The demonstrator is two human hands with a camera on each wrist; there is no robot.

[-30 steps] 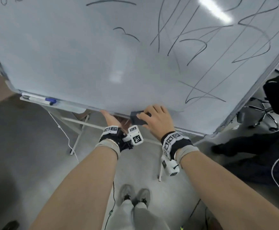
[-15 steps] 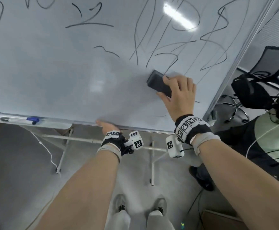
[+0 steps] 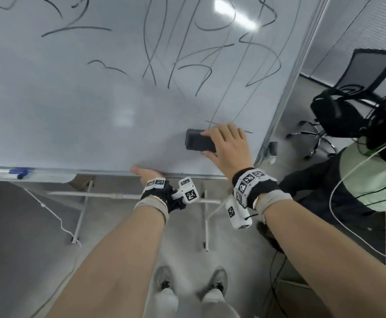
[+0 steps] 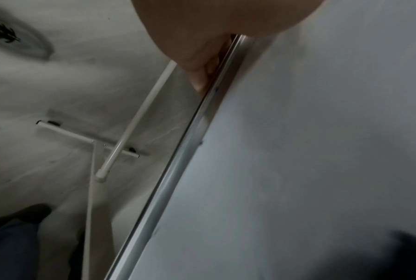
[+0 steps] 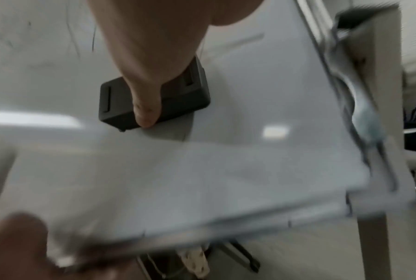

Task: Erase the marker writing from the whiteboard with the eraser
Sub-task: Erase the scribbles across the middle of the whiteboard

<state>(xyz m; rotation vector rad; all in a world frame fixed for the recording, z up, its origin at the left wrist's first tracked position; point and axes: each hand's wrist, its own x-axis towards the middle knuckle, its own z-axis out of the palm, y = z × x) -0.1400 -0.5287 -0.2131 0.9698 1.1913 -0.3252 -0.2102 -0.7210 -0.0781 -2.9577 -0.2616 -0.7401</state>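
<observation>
the right hand grips the black eraser with fingers over its top edge and the thumb under it, pressing it flat against the whiteboard in the lower right part, near the board's right frame. the eraser lies lengthwise, its left end sticking out past the fingers. just above the hand a short horizontal marker stroke crosses two long thin lines that run up the board; more black marker writing fills the upper middle and right, while the lower left part of the board reads as plain grey-white. the left hand holds the board's bottom metal edge, its fingers curled behind the rail. at the far left a blue-capped marker lies in the tray. below stand the white stand legs on a grey floor, and a black office chair sits to the right, beside a seated person in a pale green top
</observation>
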